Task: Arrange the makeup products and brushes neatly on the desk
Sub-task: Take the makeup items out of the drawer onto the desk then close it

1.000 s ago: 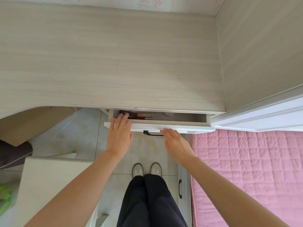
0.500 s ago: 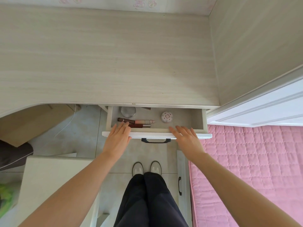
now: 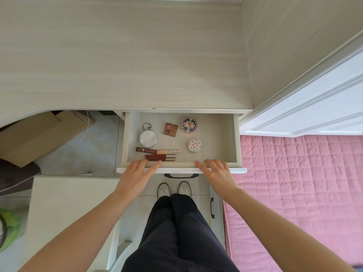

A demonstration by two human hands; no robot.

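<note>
Head view, looking down on the open drawer (image 3: pixel 238 138) below the desk (image 3: pixel 117 55), whose top fills the upper frame and carries no makeup yet.

- **Left of centre:** the left hand (image 3: pixel 135 173) lies flat on the drawer's front edge, fingers straight and holding nothing.
- **Just above its fingertips:** the red tube (image 3: pixel 160 158) lies with its long axis across the frame, parallel to the drawer front. It is the nearest item to either hand.
- **Directly above the tube:** the brown-and-pink stick (image 3: pixel 157 151) lies the same way, brown cap to the left (whether it is one piece or two end to end cannot be told).
- **Further up:** the round mirror (image 3: pixel 148 138) has its ring pointing toward the top of the frame.
- **Centre:** the eyeshadow palette (image 3: pixel 170 128) lies slightly turned.
- **Right of it:** the patterned round case (image 3: pixel 189 125) sits at the back, with the small white round case (image 3: pixel 194 145) nearer the front, apart from the other items.
- **Right of centre:** the right hand (image 3: pixel 216 171) rests on the front edge, fingers extended and empty.

Judgement: every item lies above both hands in the frame. The left hand is better placed for the tubes and mirror, and the right hand for the two round cases. The tubes call for a pinch across their short axis.
</note>
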